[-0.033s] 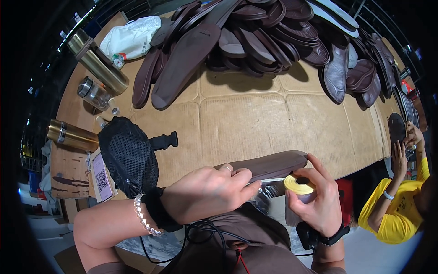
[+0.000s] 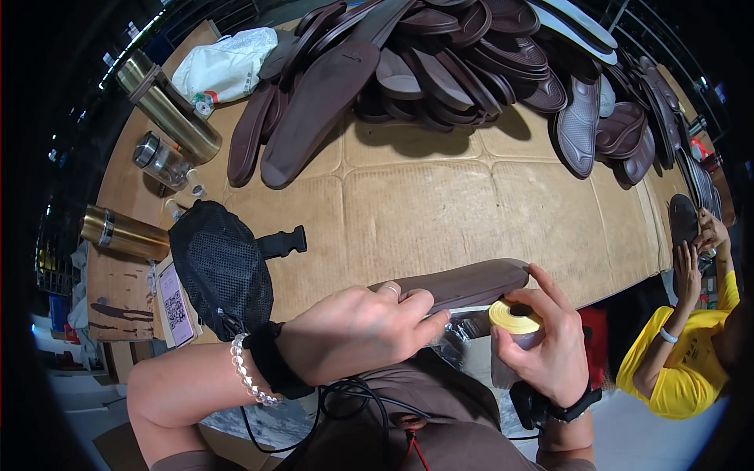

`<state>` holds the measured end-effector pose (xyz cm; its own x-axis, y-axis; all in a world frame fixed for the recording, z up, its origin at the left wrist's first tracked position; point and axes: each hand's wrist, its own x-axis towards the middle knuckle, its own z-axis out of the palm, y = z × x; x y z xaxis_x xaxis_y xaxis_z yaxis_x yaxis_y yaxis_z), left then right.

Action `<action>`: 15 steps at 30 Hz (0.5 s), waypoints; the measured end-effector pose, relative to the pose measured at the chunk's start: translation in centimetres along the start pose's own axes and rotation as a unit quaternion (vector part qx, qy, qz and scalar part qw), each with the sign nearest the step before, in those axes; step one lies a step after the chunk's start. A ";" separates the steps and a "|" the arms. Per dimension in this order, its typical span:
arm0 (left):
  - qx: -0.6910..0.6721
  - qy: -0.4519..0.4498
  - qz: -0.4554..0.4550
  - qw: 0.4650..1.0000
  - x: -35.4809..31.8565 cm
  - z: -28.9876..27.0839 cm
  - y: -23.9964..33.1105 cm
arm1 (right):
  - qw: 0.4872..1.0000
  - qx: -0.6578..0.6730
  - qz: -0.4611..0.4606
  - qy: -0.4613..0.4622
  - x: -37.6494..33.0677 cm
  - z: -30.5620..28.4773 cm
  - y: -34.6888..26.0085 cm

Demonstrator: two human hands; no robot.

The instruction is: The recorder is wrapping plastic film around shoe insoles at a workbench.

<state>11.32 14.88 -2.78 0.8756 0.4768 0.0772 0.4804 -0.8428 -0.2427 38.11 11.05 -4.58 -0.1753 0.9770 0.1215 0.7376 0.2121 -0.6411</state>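
A dark brown insole (image 2: pixel 471 282) lies across the near edge of the table in front of me. My left hand (image 2: pixel 361 322) is closed at the insole's left end, its fingers curled and its thumb pointing right; what they pinch is hidden. Wrapped in my right hand (image 2: pixel 550 337) is a roll of yellow tape (image 2: pixel 514 317), its flat ring side facing up. The right index finger reaches to the insole's right tip. Crumpled clear plastic (image 2: pixel 452 345) shows between the two hands, below the insole.
Many brown insoles (image 2: pixel 440 71) are heaped at the back. On the left are a black mesh pouch (image 2: pixel 224 263), gold flasks (image 2: pixel 177 118), a glass jar (image 2: pixel 161 159) and a white bag (image 2: pixel 228 64). Brown cardboard (image 2: pixel 416 204) covers the table. A person in yellow (image 2: pixel 683 361) handles an insole at right.
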 end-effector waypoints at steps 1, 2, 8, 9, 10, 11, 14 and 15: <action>-0.004 0.001 0.000 1.000 0.0 0.0 0.0 | 1.000 0.003 0.004 0.002 0.0 0.0 0.0; -0.007 0.002 0.000 1.000 0.0 0.1 0.0 | 1.000 0.006 0.008 0.003 0.0 0.1 0.0; -0.009 0.016 -0.006 1.000 0.1 0.4 0.3 | 1.000 0.001 0.001 0.003 0.1 0.1 0.1; -0.009 0.017 -0.006 1.000 0.1 0.4 0.3 | 1.000 0.001 0.001 0.004 0.0 0.1 0.1; -0.006 0.015 -0.007 1.000 0.1 0.3 0.3 | 1.000 0.001 0.003 0.003 0.0 0.1 0.2; -0.003 0.014 -0.008 1.000 0.1 0.3 0.3 | 1.000 0.001 0.004 0.002 0.0 0.1 0.2; 0.012 0.011 -0.006 1.000 0.2 0.1 0.4 | 1.000 0.004 0.007 0.003 0.1 0.1 0.0; 0.011 0.011 -0.007 1.000 0.2 0.2 0.4 | 1.000 0.004 0.007 0.002 0.2 0.1 0.0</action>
<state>11.68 14.71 -3.00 0.8703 0.4818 0.1021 0.4907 -0.8305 -0.2635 38.02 11.23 -4.65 -0.1630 0.9798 0.1163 0.7344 0.1992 -0.6488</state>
